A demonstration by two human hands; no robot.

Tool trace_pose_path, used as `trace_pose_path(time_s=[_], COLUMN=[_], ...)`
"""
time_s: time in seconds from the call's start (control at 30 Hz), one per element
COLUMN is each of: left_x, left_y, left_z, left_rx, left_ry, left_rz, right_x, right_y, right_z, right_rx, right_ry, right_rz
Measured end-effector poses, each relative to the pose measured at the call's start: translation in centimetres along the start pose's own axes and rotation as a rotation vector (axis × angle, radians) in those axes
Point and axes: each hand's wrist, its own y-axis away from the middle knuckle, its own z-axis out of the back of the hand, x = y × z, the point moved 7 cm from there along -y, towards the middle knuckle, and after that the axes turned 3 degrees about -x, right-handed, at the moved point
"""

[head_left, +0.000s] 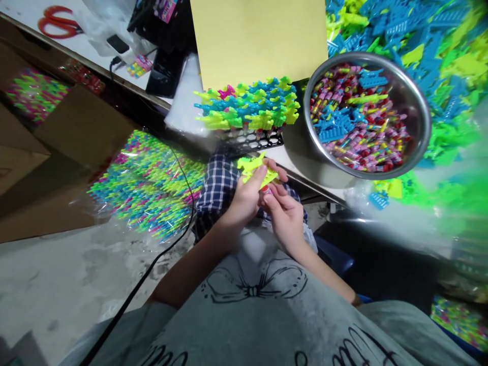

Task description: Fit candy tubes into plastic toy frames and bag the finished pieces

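In front of my lap, my left hand (246, 198) is closed on a yellow-green plastic toy figure (251, 165), its thumb laid across it. My right hand (285, 211) pinches a small red-and-pink candy tube (266, 190) just below the figure; fingers hide most of the tube and where the two meet. Just beyond my hands, a black rack (263, 140) carries rows of blue, green, yellow and pink toy figures (247, 104) standing on tubes. To the right, a steel bowl (427, 127) contains many similar tubes (366, 145) with several blue pieces (333, 124) on top.
Loose blue and green plastic pieces (430, 46) heap behind and beside the bowl. A yellow board (261, 40) stands behind the rack. Bagged finished figures (148, 188) lie at left near a cardboard box (84, 132). Red-handled scissors (59, 23) lie far left; a black cable (152, 264) crosses below.
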Motion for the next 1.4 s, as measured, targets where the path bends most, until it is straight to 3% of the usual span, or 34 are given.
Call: trace_pose_path(time_s=[0.23,0.57,0.77,0.9,1.0,1.1,1.2,1.4], left_x=[0.1,2.5,1.5,-1.0,-2.2,-1.4,0.0,1.4], left_y=[0.2,0.1,0.4,-0.5,-0.9,-0.5,0.2,0.5], left_z=[0.0,3.1,3.1,3.2,2.5,1.8,1.4,1.0], left_rx=[0.004,-0.136,-0.217,-0.286,-0.277,-0.277,-0.244,-0.217], left_ry=[0.111,0.252,0.249,0.274,0.130,0.001,-0.058,0.044], left_rz=[0.003,0.169,0.150,0.002,-0.072,-0.048,0.013,0.114], right_x=[1.0,-1.3,-3.0,-3.1,-2.8,-2.1,-1.6,-1.3], right_y=[-0.1,-1.7,-1.2,-0.8,-1.2,-1.5,-1.6,-1.5], right_z=[-0.4,-2.3,-2.0,-1.6,-0.7,-0.3,-0.3,-0.2], right_rx=[0.036,0.501,0.506,0.555,0.434,0.339,0.323,0.325], right_ry=[0.035,-0.003,-0.258,-0.291,-0.267,-0.271,-0.241,-0.090], right_rz=[-0.003,-0.223,-0.413,-0.485,-0.429,-0.336,-0.279,-0.182])
